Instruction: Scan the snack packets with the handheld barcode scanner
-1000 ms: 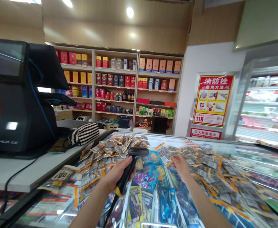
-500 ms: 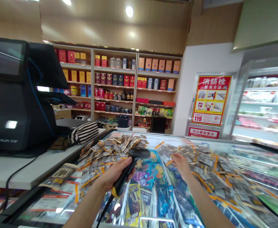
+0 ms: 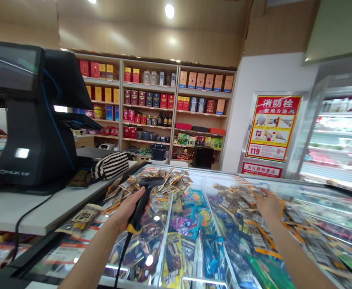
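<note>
My left hand (image 3: 124,212) is wrapped round the handle of a black barcode scanner (image 3: 142,198) with a yellow band at its base, held over the glass lid of a chest freezer (image 3: 182,224). A cable hangs down from the scanner. My right hand (image 3: 268,204) reaches out to the right and rests on a heap of small grey-and-orange snack packets (image 3: 254,216) lying on the lid. Its fingers point away from me and I cannot see whether they hold a packet. A second heap of the same packets (image 3: 152,182) lies just behind the scanner.
A black checkout terminal (image 3: 34,120) stands on the white counter (image 3: 10,212) at left, with a striped pouch (image 3: 111,165) beside it. Ice-cream wrappers show under the freezer glass. Shelves of boxed goods (image 3: 154,104) line the back wall. A refrigerated cabinet (image 3: 338,132) stands at right.
My right hand moved right, from the left edge of the right-hand packet heap to farther across it. The scanner and my left hand shifted left and a little up.
</note>
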`<state>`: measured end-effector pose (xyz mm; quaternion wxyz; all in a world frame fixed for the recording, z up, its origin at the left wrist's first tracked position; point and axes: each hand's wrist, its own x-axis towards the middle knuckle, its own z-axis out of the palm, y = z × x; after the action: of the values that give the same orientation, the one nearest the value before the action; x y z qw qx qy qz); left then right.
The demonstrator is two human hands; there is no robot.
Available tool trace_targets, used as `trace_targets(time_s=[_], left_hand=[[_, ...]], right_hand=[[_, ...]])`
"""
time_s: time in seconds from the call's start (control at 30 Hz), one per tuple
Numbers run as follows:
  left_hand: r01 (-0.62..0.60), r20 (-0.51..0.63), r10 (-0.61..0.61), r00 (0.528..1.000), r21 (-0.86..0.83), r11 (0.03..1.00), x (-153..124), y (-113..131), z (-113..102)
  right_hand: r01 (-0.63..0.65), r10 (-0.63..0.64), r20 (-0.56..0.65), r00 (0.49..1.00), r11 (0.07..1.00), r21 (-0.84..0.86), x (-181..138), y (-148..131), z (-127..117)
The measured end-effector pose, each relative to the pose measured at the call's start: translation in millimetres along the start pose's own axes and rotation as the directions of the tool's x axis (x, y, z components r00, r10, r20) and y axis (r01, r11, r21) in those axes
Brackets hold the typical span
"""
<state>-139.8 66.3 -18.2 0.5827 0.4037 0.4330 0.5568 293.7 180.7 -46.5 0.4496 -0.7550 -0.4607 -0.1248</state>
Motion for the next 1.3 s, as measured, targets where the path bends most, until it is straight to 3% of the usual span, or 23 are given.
trace_targets(time_s=[0.1, 0.2, 0.37, 0.47, 0.6, 0.8, 1.03, 1.2, 1.3], left_hand=[[0.008, -0.013, -0.008, 1.0, -0.002, 1.0, -3, 2, -11], [0.014, -0.051, -0.014, 0.999, 0.004, 1.0, -10, 4, -23], [0.023, -0.118, -0.024, 0.993, -0.009, 1.0, -21, 3, -49], [0.028, -0.139, -0.027, 0.99, 0.004, 1.0, -24, 3, -60], [-0.001, -0.145, 0.003, 0.989, 0.013, 1.0, -21, 2, -60], [0.009, -0.106, -0.005, 0.994, 0.036, 0.999, -7, -2, -48], [0.024, 0.036, -0.026, 0.999, 0.076, 0.997, -11, -8, -22], [0.027, 0.143, -0.04, 0.989, 0.092, 0.995, -25, -13, 9], [0.009, 0.222, -0.031, 0.974, 0.101, 0.995, -30, -16, 22]], right_hand=[[0.118, -0.12, 0.01, 0.993, 0.988, 0.095, -14, -36, 13], [0.093, -0.176, 0.276, 0.945, 0.952, 0.29, -42, -88, 43], [0.044, -0.216, 0.466, 0.858, 0.935, 0.351, -94, -162, 111], [-0.004, -0.181, 0.536, 0.824, 0.946, 0.325, -111, -186, 142], [-0.061, -0.126, 0.583, 0.803, 0.955, 0.29, -114, -196, 157], [-0.138, -0.084, 0.621, 0.78, 0.944, 0.3, -101, -168, 142], [-0.214, -0.089, 0.605, 0.791, 0.887, 0.41, -87, -115, 83], [-0.375, -0.058, 0.623, 0.78, 0.753, 0.541, -88, -98, 40], [-0.407, -0.075, 0.63, 0.773, 0.704, 0.583, -87, -94, 25]])
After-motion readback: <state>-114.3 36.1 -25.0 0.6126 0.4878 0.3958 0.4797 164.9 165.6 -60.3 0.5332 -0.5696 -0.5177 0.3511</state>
